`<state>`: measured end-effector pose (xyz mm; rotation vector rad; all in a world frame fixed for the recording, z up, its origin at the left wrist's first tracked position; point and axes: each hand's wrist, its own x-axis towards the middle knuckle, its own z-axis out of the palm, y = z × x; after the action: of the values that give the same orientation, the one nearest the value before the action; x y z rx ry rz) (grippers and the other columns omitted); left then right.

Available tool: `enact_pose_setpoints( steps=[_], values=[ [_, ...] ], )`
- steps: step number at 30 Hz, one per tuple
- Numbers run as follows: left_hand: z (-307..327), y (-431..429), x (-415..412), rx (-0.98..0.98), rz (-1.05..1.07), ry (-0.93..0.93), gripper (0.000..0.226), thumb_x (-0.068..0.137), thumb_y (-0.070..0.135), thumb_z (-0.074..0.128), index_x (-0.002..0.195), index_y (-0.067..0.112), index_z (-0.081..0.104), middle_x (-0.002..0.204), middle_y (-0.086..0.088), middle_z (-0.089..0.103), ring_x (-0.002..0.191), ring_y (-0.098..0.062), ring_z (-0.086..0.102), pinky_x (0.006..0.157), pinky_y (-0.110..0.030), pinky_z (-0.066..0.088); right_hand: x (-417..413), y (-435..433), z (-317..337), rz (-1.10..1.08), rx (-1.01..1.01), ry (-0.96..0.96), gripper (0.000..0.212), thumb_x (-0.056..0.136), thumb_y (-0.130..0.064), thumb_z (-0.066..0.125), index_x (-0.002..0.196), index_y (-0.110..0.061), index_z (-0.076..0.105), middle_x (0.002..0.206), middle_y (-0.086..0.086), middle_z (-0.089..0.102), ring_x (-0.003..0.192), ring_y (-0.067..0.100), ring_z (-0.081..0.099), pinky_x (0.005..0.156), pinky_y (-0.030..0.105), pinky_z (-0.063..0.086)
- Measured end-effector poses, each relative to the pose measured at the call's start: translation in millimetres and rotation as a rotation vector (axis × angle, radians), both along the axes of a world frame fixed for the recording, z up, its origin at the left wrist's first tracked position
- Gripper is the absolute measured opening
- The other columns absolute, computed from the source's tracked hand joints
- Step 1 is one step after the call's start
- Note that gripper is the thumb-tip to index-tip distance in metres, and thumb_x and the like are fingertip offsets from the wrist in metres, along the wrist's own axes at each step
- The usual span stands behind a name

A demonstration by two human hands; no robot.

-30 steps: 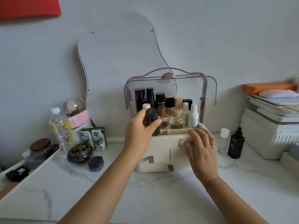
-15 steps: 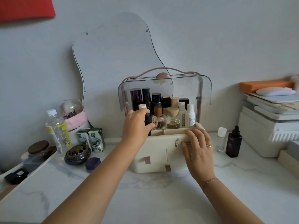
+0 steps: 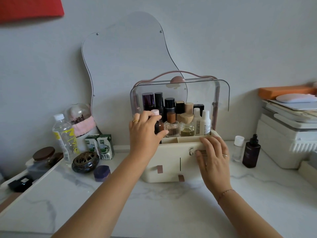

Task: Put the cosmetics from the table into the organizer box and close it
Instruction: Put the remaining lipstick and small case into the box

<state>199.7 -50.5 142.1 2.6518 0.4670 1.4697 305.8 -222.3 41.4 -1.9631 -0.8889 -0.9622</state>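
The cream organizer box (image 3: 169,157) stands mid-table with its clear lid (image 3: 221,95) raised. Several bottles fill its top tray. My left hand (image 3: 144,134) is at the tray's front left corner, fingers wrapped around a dark brown bottle (image 3: 159,126) that stands among the others, below a pink-capped one. My right hand (image 3: 212,157) lies flat against the box's front upper edge, fingers spread. On the table right of the box stand a small clear bottle with a white cap (image 3: 238,150) and a dark dropper bottle (image 3: 251,152).
Left of the box are a purple jar (image 3: 102,173), a dark round burner (image 3: 85,162), two green cartons (image 3: 105,146) and a water bottle (image 3: 62,134). A curvy mirror (image 3: 127,66) leans on the wall. A white stack (image 3: 288,134) fills the right side.
My left hand has carried the dark bottle forward and down into the tray's front left corner. My right hand has stayed on the box front.
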Motion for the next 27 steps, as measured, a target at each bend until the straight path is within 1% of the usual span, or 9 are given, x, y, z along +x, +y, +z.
enact_pose_setpoints(
  steps=[2, 5, 8, 11, 14, 17, 22, 25, 27],
  values=[
    [-4.7, -1.4, -7.2, -0.007, -0.064, -0.057, 0.049, 0.067, 0.033, 0.081, 0.111, 0.014, 0.068, 0.113, -0.001, 0.062, 0.105, -0.028, 0.052, 0.084, -0.029, 0.03, -0.4, 0.2, 0.5, 0.006, -0.002, 0.004, 0.038, 0.092, -0.029, 0.047, 0.124, -0.01, 0.056, 0.126, 0.006, 0.054, 0.131, 0.026, 0.036, 0.112, 0.041, 0.03],
    [-24.3, 2.3, -29.1, 0.031, -0.161, -0.217, 0.035, 0.076, 0.034, 0.073, 0.104, 0.012, 0.069, 0.106, -0.001, 0.064, 0.099, -0.019, 0.053, 0.086, -0.027, 0.036, 0.1, 0.0, 0.5, 0.01, 0.0, 0.003, 0.038, 0.092, -0.029, 0.048, 0.124, -0.011, 0.055, 0.127, 0.006, 0.054, 0.131, 0.026, 0.035, 0.11, 0.044, 0.032],
    [-58.8, 30.1, -58.1, -0.048, -0.056, -0.291, 0.022, 0.079, 0.027, 0.072, 0.093, 0.011, 0.069, 0.097, -0.003, 0.066, 0.092, -0.02, 0.056, 0.084, -0.032, 0.041, 1.1, 1.2, -1.3, 0.007, 0.005, -0.007, 0.038, 0.091, -0.028, 0.049, 0.124, -0.01, 0.054, 0.127, 0.008, 0.054, 0.13, 0.027, 0.034, 0.111, 0.045, 0.031],
    [-93.8, 72.5, -83.4, -0.328, 0.206, -0.166, 0.025, 0.072, 0.015, 0.08, 0.094, 0.008, 0.069, 0.1, -0.011, 0.066, 0.096, -0.036, 0.056, 0.084, -0.038, 0.038, 1.6, 2.9, -2.2, 0.002, 0.01, -0.009, 0.039, 0.091, -0.029, 0.048, 0.123, -0.009, 0.055, 0.126, 0.01, 0.054, 0.13, 0.029, 0.035, 0.11, 0.046, 0.03],
    [-119.4, 102.7, -97.0, -0.554, 0.345, 0.076, 0.04, 0.07, 0.015, 0.081, 0.107, 0.008, 0.068, 0.113, -0.018, 0.062, 0.105, -0.041, 0.053, 0.09, -0.042, 0.039, 1.7, 4.4, -2.9, -0.004, 0.017, -0.016, 0.039, 0.091, -0.029, 0.048, 0.123, -0.008, 0.055, 0.126, 0.011, 0.053, 0.129, 0.031, 0.036, 0.111, 0.046, 0.029],
    [-134.5, 116.8, -98.8, -0.694, 0.287, 0.132, 0.04, 0.071, 0.011, 0.077, 0.109, 0.005, 0.066, 0.111, -0.02, 0.061, 0.103, -0.038, 0.056, 0.089, -0.042, 0.044, 2.6, 4.3, -3.4, -0.005, 0.022, -0.031, 0.039, 0.091, -0.03, 0.048, 0.122, -0.007, 0.056, 0.126, 0.012, 0.054, 0.129, 0.031, 0.037, 0.112, 0.043, 0.028],
    [-144.1, 118.8, -101.8, -0.769, 0.304, 0.021, 0.041, 0.073, 0.012, 0.074, 0.113, 0.01, 0.062, 0.105, -0.014, 0.068, 0.097, -0.033, 0.061, 0.078, -0.036, 0.044, 2.5, 3.4, -2.9, 0.006, 0.004, -0.019, 0.04, 0.091, -0.031, 0.047, 0.123, -0.008, 0.055, 0.126, 0.011, 0.054, 0.129, 0.031, 0.036, 0.112, 0.042, 0.028],
    [-136.1, 95.5, -102.4, -0.849, 0.132, -0.084, 0.037, 0.071, 0.01, 0.077, 0.106, 0.016, 0.063, 0.096, -0.008, 0.07, 0.09, -0.028, 0.066, 0.079, -0.034, 0.049, -4.7, -0.1, 4.3, 0.018, -0.013, 0.033, 0.041, 0.091, -0.032, 0.048, 0.123, -0.007, 0.056, 0.127, 0.011, 0.055, 0.131, 0.029, 0.035, 0.114, 0.043, 0.026],
    [-125.2, 66.5, -102.5, -0.847, -0.028, -0.131, 0.041, 0.069, 0.012, 0.081, 0.101, 0.031, 0.063, 0.095, 0.007, 0.071, 0.087, -0.014, 0.067, 0.079, -0.02, 0.049, -16.2, -3.9, 11.7, -0.021, -0.067, 0.067, 0.043, 0.089, -0.03, 0.058, 0.125, -0.008, 0.056, 0.132, 0.011, 0.053, 0.135, 0.03, 0.035, 0.118, 0.047, 0.018]
  ],
)
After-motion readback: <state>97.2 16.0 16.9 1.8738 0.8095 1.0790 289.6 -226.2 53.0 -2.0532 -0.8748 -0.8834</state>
